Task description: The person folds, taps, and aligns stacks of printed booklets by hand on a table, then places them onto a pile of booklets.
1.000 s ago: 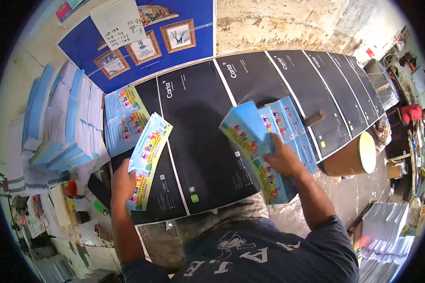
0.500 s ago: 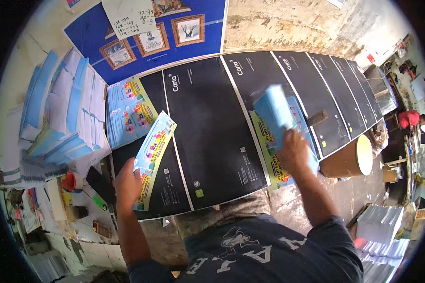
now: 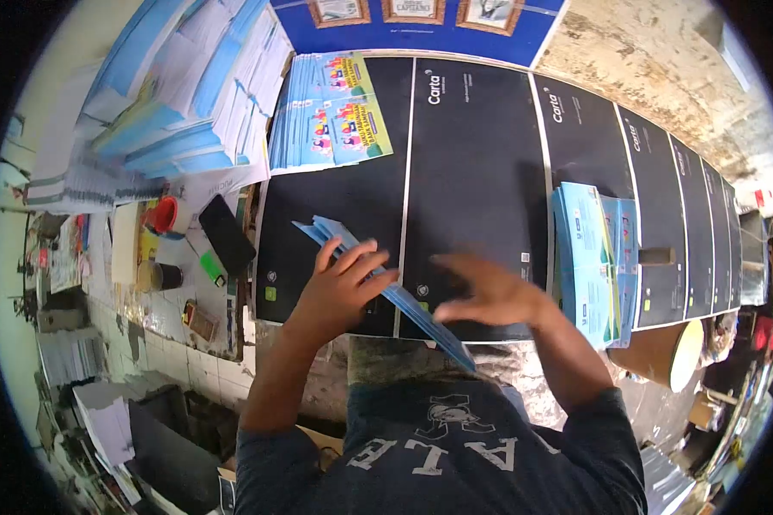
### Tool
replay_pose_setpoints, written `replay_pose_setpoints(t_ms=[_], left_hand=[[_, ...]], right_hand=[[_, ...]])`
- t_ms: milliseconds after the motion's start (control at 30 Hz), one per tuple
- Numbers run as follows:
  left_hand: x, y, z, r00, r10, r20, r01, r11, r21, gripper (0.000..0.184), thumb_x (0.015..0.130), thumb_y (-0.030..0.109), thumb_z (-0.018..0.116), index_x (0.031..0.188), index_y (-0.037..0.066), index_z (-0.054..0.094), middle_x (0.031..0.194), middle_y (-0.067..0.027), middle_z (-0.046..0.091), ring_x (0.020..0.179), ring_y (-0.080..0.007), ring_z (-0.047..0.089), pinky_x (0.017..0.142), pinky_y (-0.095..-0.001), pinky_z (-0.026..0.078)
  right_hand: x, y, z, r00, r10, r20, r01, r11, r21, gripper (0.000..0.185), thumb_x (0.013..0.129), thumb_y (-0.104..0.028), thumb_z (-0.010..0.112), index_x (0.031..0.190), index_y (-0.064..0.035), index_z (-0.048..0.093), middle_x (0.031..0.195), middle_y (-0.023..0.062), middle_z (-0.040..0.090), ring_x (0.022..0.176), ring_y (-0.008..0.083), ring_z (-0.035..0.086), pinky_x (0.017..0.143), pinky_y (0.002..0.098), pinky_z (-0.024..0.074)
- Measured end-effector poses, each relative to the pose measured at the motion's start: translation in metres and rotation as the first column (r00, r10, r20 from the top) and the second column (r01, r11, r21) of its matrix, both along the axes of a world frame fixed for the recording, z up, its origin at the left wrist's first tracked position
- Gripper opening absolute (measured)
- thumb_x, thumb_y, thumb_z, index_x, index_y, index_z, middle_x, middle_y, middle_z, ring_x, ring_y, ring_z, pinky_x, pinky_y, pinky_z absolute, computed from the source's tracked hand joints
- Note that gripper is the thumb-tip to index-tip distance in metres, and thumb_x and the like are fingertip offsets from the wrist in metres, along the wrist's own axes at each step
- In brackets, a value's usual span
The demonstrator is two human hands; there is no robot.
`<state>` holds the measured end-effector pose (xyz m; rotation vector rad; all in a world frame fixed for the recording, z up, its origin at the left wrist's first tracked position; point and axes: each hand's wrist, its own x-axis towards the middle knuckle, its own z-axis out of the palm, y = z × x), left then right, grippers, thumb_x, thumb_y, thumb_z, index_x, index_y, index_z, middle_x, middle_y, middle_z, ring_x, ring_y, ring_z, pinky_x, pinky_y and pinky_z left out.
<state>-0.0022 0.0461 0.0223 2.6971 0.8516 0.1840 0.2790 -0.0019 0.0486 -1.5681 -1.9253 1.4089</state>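
Observation:
My left hand [image 3: 339, 287] is closed round a small bundle of blue booklets [image 3: 425, 322], stood on edge and slanting across the near part of the black table covering [image 3: 481, 172]. To the right, my right hand [image 3: 494, 296] is apart from a firm grip, its fingers spread and slightly blurred close beside the bundle. A pile of blue booklets [image 3: 584, 257] lies farther right. At the back left are overlapping booklets with colourful covers [image 3: 348, 129].
Tall stacks of folded paper [image 3: 202, 94] stand on the left. Near them lie a black phone [image 3: 227, 234], a red roll [image 3: 165, 216], a dark cup [image 3: 161, 276] and a green object [image 3: 212, 268]. A wooden piece [image 3: 657, 256] rests beside the right pile; a brown drum [image 3: 670, 356] stands below.
My right hand has left the right pile and come to the middle. The left hand's booklets have turned from lying flat to standing on edge. The view has swung left and downward.

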Motion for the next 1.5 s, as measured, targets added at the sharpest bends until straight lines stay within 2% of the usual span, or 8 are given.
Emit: replay_pose_setpoints(t_ms=[33, 100, 133, 267, 533, 867, 1133, 1500], left_hand=[[0.003, -0.004, 0.001, 0.998, 0.047, 0.029, -0.049, 0.994, 0.098, 0.040, 0.084, 0.006, 0.063, 0.122, 0.020, 0.065, 0.135, -0.0042, 0.059, 0.130, -0.0234, 0.051, 0.113, -0.0537, 0.026], [-0.001, -0.008, -0.007, 0.996, 0.084, -0.017, -0.077, 0.965, 0.252, 0.058, 0.084, 0.014, 0.067, 0.139, 0.024, 0.054, 0.154, -0.0056, 0.042, 0.145, -0.0259, 0.034, 0.113, -0.0562, 0.025], [-0.002, -0.010, -0.015, 0.995, 0.094, -0.022, -0.086, 0.967, 0.242, 0.058, 0.084, 0.014, 0.067, 0.139, 0.024, 0.054, 0.154, -0.0056, 0.042, 0.145, -0.0259, 0.034, 0.113, -0.0562, 0.025], [-0.005, -0.014, -0.028, 0.989, 0.138, 0.058, -0.150, 0.939, 0.310, 0.054, 0.086, 0.016, 0.065, 0.138, 0.026, 0.054, 0.155, -0.0056, 0.042, 0.144, -0.0276, 0.036, 0.114, -0.0576, 0.024], [-0.003, -0.008, -0.034, 0.989, 0.113, 0.091, -0.136, 0.942, 0.306, 0.046, 0.091, 0.024, 0.061, 0.136, 0.029, 0.056, 0.155, -0.0050, 0.042, 0.144, -0.0270, 0.036, 0.114, -0.0555, 0.024], [-0.002, -0.006, -0.033, 0.981, 0.105, 0.163, -0.144, 0.957, 0.252, 0.046, 0.087, 0.017, 0.063, 0.132, 0.027, 0.059, 0.152, -0.0048, 0.046, 0.143, -0.0252, 0.038, 0.115, -0.0549, 0.022], [-0.002, -0.007, -0.033, 0.982, 0.114, 0.149, -0.148, 0.959, 0.241, 0.048, 0.086, 0.016, 0.063, 0.132, 0.028, 0.059, 0.152, -0.0040, 0.047, 0.142, -0.0251, 0.039, 0.115, -0.0541, 0.022], [-0.003, -0.006, -0.034, 0.981, 0.103, 0.163, -0.140, 0.961, 0.238, 0.046, 0.086, 0.019, 0.064, 0.131, 0.028, 0.059, 0.151, -0.0041, 0.047, 0.142, -0.0246, 0.039, 0.117, -0.0538, 0.018]], right_hand=[[-0.012, 0.004, -0.022, 0.984, 0.170, -0.046, -0.163, 0.978, 0.128, 0.090, 0.080, -0.060, 0.074, 0.137, 0.0060, 0.050, 0.125, 0.0279, 0.060, 0.113, 0.0370, 0.062, 0.099, 0.0432, 0.0483], [-0.028, 0.017, -0.031, 0.975, 0.188, -0.117, -0.191, 0.982, -0.012, 0.091, 0.079, -0.059, 0.075, 0.138, 0.0058, 0.049, 0.127, 0.0277, 0.058, 0.116, 0.0377, 0.060, 0.101, 0.0420, 0.0468], [-0.032, 0.020, -0.035, 0.967, 0.179, -0.182, -0.206, 0.968, -0.144, 0.091, 0.079, -0.058, 0.076, 0.139, 0.0057, 0.048, 0.129, 0.0274, 0.057, 0.118, 0.0384, 0.059, 0.103, 0.0408, 0.0453], [-0.039, 0.018, -0.044, 0.974, 0.148, -0.169, -0.175, 0.972, -0.156, 0.090, 0.079, -0.054, 0.078, 0.139, 0.0051, 0.048, 0.129, 0.0259, 0.057, 0.118, 0.0371, 0.059, 0.102, 0.0418, 0.0460], [-0.036, 0.015, -0.057, 0.932, 0.043, -0.361, -0.151, 0.950, -0.275, 0.086, 0.081, -0.052, 0.077, 0.140, 0.0044, 0.048, 0.127, 0.0250, 0.060, 0.115, 0.0340, 0.061, 0.100, 0.0402, 0.0473], [-0.039, 0.019, -0.042, 0.961, 0.077, -0.266, -0.153, 0.948, -0.279, 0.083, 0.081, -0.047, 0.079, 0.137, 0.0062, 0.049, 0.122, 0.0259, 0.063, 0.113, 0.0334, 0.063, 0.097, 0.0414, 0.0492], [-0.041, 0.019, -0.039, 0.962, 0.091, -0.258, -0.139, 0.975, -0.175, 0.077, 0.081, -0.042, 0.080, 0.134, 0.0057, 0.051, 0.113, 0.0250, 0.068, 0.101, 0.0327, 0.069, 0.090, 0.0416, 0.0529], [-0.041, 0.023, -0.033, 0.976, 0.093, -0.199, -0.139, 0.963, -0.229, 0.074, 0.080, -0.038, 0.079, 0.133, 0.0063, 0.052, 0.110, 0.0244, 0.069, 0.100, 0.0322, 0.069, 0.088, 0.0399, 0.0530]])
